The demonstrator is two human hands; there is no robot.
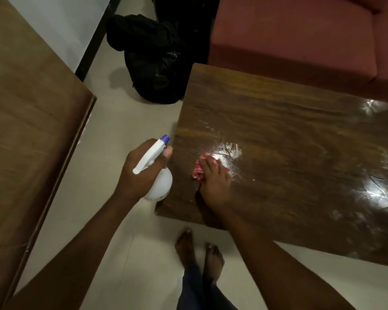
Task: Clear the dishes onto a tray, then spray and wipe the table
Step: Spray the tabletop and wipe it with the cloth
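Observation:
A dark wooden table (289,142) fills the right half of the head view, with wet shiny patches on its top. My right hand (215,182) presses a red-and-white cloth (198,170) flat on the table near its left edge, next to a wet glare. My left hand (141,173) grips a white spray bottle (159,186) with a blue nozzle, held just off the table's left edge over the floor. No dishes or tray are in view.
A black bag (157,63) lies on the pale tiled floor beyond the table's far left corner. A reddish sofa (300,36) stands behind the table. A large brown wooden surface (27,130) fills the left. My bare feet (199,253) stand by the table's near edge.

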